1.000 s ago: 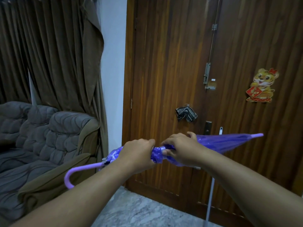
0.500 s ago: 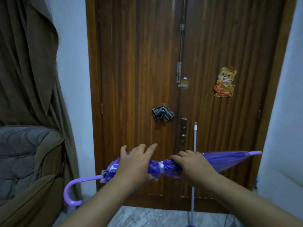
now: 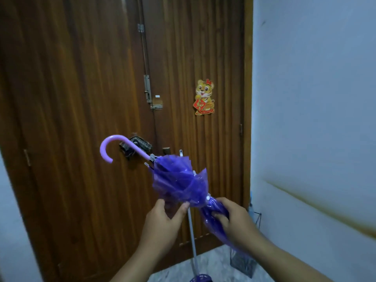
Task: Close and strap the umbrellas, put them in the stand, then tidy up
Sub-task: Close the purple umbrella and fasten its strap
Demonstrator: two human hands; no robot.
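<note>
A closed purple see-through umbrella (image 3: pixel 179 180) is tilted steeply, its lilac hook handle (image 3: pixel 114 145) up at the left and its tip down at the right, hidden behind my right arm. A strap with a white snap (image 3: pixel 208 198) wraps its middle. My right hand (image 3: pixel 236 222) grips the folded canopy just below the strap. My left hand (image 3: pixel 162 222) pinches the loose canopy edge above the strap. A dark wire umbrella stand (image 3: pixel 244 263) sits on the floor in the corner at the lower right.
A brown wooden double door (image 3: pixel 81 119) fills the view, with a tiger sticker (image 3: pixel 204 96), a latch and a checked cloth (image 3: pixel 140 146) on the handle. A grey pole (image 3: pixel 192 239) with a purple base leans against the door. White wall on the right.
The view has swung right, away from the sofa. The umbrella went from level to steeply tilted, handle up and tip down toward the stand. My left hand slid from the shaft to the canopy edge.
</note>
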